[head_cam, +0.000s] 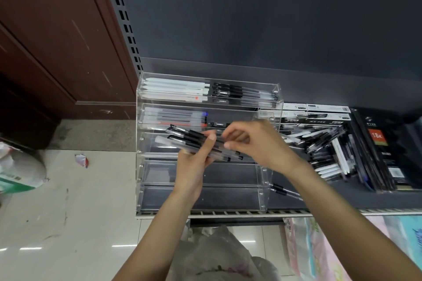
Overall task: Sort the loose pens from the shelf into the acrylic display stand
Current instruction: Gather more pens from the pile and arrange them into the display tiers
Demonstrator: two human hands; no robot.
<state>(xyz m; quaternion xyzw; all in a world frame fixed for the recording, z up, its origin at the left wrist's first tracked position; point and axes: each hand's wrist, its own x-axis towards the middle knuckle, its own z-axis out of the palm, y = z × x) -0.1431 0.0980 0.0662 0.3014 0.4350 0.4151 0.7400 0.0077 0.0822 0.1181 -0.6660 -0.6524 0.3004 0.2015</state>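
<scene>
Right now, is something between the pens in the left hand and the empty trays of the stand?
Nothing visible blocks them. The left hand holds the bundle of pens right above the acrylic display stand, whose lower trays lie open.

One acrylic display stand (206, 143) with five stepped tiers stands on the shelf (342, 198). Two hands (194, 164) are in view, and one loose pile of pens (324, 146), too tangled to count. One single pen (283, 189) lies apart.

open lower trays of acrylic stand (262, 175), loose pen pile (324, 148) crowding the right, one stray pen (285, 190) beside stand
</scene>
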